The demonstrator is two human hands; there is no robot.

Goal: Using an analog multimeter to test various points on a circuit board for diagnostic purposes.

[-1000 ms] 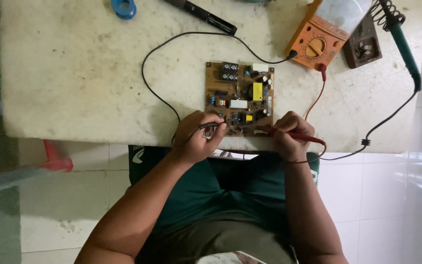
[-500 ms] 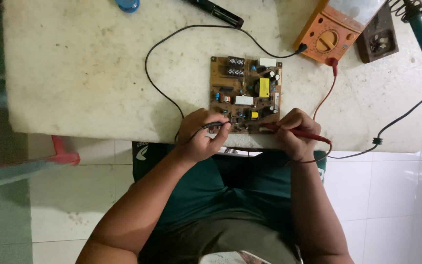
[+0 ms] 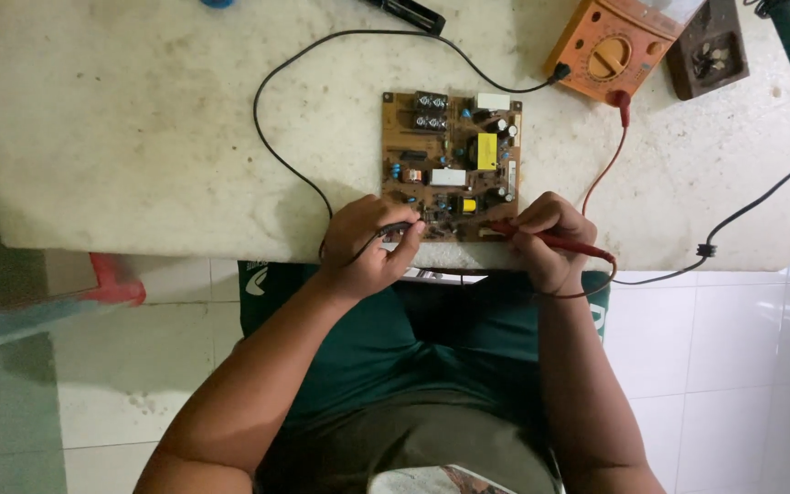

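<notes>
left hand: fingers pinch black probe like a pencil | right hand: fingers pinch red probe | tips touch circuit board on desk, so they stay steady

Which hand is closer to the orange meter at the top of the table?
The right hand. It holds the red probe at the circuit board's near right corner, below the orange meter. The left hand, holding the black probe, sits farther away at the board's near left corner.
</notes>
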